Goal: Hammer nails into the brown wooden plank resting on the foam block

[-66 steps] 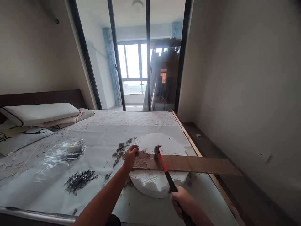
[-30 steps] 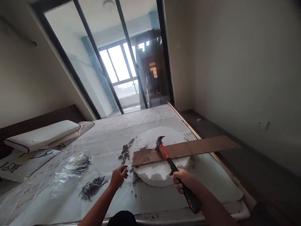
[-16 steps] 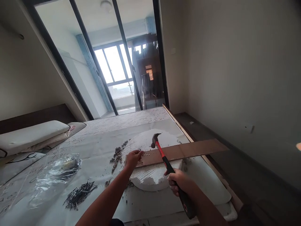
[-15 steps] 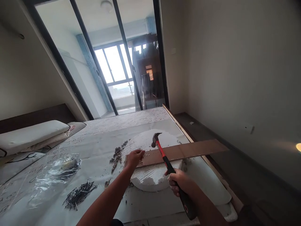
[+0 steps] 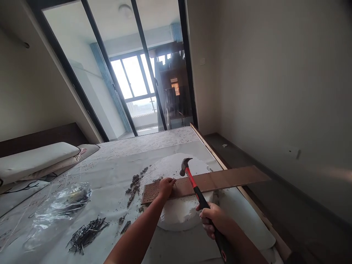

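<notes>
My right hand (image 5: 213,219) is wrapped round the black grip of a claw hammer (image 5: 190,178). Its head is raised over the brown board (image 5: 220,179), near my left hand. With closed fingertips, my left hand (image 5: 166,187) pinches a thin nail (image 5: 174,182) at the board's surface; the nail's lower end is hard to make out. Rows of small dark holes mark the board's left end, which my left hand leaves uncovered. Beneath the board lies a thick white foam piece (image 5: 178,218) with a rounded edge.
Loose nails (image 5: 86,234) lie heaped at the lower left, beside a clear plastic bag (image 5: 62,207). Grey crumbs (image 5: 134,185) are scattered left of the foam. The board's right end juts past the bed's wooden edge (image 5: 210,146). Folded bedding (image 5: 38,157) rests at far left.
My left hand has shifted right along the board, uncovering its perforated left end. The hammer stays raised in my right hand, slightly lower and further right. A few nails beside my left forearm now show.
</notes>
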Tool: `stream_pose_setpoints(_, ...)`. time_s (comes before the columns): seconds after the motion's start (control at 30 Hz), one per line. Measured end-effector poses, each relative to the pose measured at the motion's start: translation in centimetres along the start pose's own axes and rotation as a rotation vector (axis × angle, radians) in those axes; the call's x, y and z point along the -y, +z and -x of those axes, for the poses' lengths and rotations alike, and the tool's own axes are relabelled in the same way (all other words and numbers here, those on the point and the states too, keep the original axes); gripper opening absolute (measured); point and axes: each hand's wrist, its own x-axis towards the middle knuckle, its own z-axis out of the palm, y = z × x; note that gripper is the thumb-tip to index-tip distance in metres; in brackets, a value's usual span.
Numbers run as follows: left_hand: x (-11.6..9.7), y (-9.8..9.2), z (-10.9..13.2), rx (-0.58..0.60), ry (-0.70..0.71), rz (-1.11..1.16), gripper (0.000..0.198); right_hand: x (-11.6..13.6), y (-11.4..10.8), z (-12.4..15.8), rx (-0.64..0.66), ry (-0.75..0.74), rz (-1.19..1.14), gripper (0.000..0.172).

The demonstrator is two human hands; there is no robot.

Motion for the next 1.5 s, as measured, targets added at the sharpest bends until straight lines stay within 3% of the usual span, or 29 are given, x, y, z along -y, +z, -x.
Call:
stream_pose_setpoints(0.3, 0.4, 0.2, 0.1, -0.002, 0.024, 0.015, 0.029, 0.1, 0.4, 0.0, 0.035, -0.009, 0.032, 0.036)
stream_pose_setpoints(0.5, 0.8, 1.0, 0.2, -0.02, 0.074, -0.079, 0.027, 0.0, 1.3, 0.7, -0.021, -0.05, 0.102, 0.038)
stream_pose_setpoints(0.73, 0.7, 1.5, 0.2, 0.03, 0.029, -0.122, 0.026, -0.1, 2.1, 1.8, -0.024, -0.104, 0.256, 0.039)
stream_pose_setpoints(0.93, 0.9, 1.6, 0.5, 0.023, -0.025, -0.106, 0.024, -0.8, 3.0, 0.9, -0.035, -0.028, 0.338, 0.044)
stream_pose_setpoints(1.13, 1.3, 1.8, 0.6, 0.031, 0.021, -0.071, 0.027, -0.4, 2.7, 2.0, -0.053, -0.093, 0.418, 0.038)
stream_pose_setpoints(1.33, 1.2, 1.7, 0.7, 0.019, -0.011, -0.06, 0.024, -1.2, 2.8, 1.1, -0.108, -0.022, 0.463, 0.037)
stream_pose_setpoints(1.5, 1.1, 1.6, 0.7, 0.041, 0.01, -0.074, 0.023, -1.1, 2.7, 1.5, -0.09, -0.077, 0.454, 0.036)
